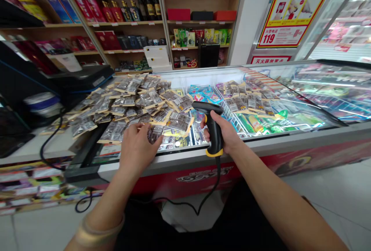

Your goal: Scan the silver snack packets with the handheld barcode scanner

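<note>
My right hand (226, 129) is wrapped round the handle of a black and yellow barcode scanner (215, 133). The scanner is held upright over the freezer's near edge, its head towards the back left and its cord hanging down. My left hand (139, 144) is at the front of a heap of clear snack packets (127, 102) with tan edges. Its fingers and thumb are curled about one packet (155, 133), partly hidden by the hand. A second, smaller group of similar packets (246, 98) lies to the right of the scanner on the freezer's glass.
Under the packets is a chest freezer (272, 139) with glass lids, wire baskets and colourful bags (257, 121) inside. Black counter equipment (78, 75) and a white-blue roll (43, 104) stand at left. The scanner's cord (185, 203) loops near my legs. Stocked shelves (124, 23) line the back.
</note>
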